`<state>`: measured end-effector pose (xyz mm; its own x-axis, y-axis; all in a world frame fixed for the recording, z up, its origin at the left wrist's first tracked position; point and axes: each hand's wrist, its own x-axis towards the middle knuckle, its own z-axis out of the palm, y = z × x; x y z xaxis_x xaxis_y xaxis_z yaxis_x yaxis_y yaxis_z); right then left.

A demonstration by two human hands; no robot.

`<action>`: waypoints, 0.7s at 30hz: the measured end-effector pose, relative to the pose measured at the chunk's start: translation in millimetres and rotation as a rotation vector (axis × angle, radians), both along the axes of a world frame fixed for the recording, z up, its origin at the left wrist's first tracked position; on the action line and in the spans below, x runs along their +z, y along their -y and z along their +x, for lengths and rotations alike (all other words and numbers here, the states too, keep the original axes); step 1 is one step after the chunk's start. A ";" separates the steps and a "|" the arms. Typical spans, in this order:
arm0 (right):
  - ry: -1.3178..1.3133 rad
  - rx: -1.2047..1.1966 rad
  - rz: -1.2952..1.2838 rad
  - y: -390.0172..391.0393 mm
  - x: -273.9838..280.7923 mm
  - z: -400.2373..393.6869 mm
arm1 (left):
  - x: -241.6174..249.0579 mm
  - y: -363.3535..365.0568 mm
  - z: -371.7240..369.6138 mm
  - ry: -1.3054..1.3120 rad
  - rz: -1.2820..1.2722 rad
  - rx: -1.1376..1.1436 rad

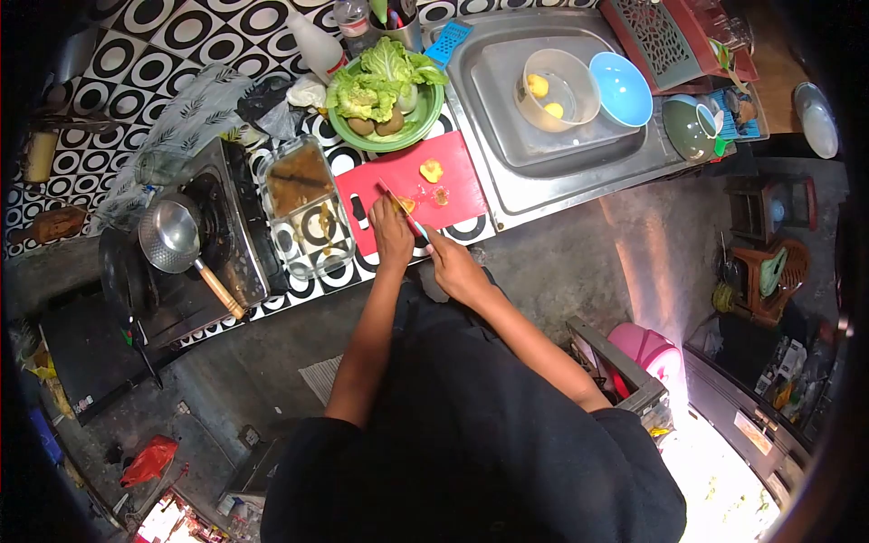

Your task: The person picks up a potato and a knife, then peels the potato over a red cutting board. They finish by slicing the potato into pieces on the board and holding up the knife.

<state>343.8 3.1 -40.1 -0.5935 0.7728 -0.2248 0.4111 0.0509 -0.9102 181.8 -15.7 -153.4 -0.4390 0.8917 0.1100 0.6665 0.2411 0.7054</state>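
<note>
On the red cutting board [468, 185], my left hand [392, 237] has its fingers bent together against an orange-yellow piece of fruit or vegetable [407, 205], partly hidden by the fingers and blade. A knife [395, 198] is in my right hand [458, 270], closed round its light-coloured handle. The blade slants up and left beside my left fingers, at the piece. Another yellow-orange piece [432, 170] lies farther up the board. A smaller cut piece [441, 195] sits in a wet patch right of the knife.
Behind the board stands a green bowl [433, 113] with leafy greens and brown round items. A glass dish [342, 244] is at left, near the stove [237, 213] and a saucepan [169, 237]. At right, the sink [480, 109] holds a plastic tub [588, 95] with yellow items.
</note>
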 end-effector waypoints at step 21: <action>0.029 0.010 -0.170 -21.7 -12.3 7.5 | 10.2 -9.5 7.4 -0.054 0.018 -0.008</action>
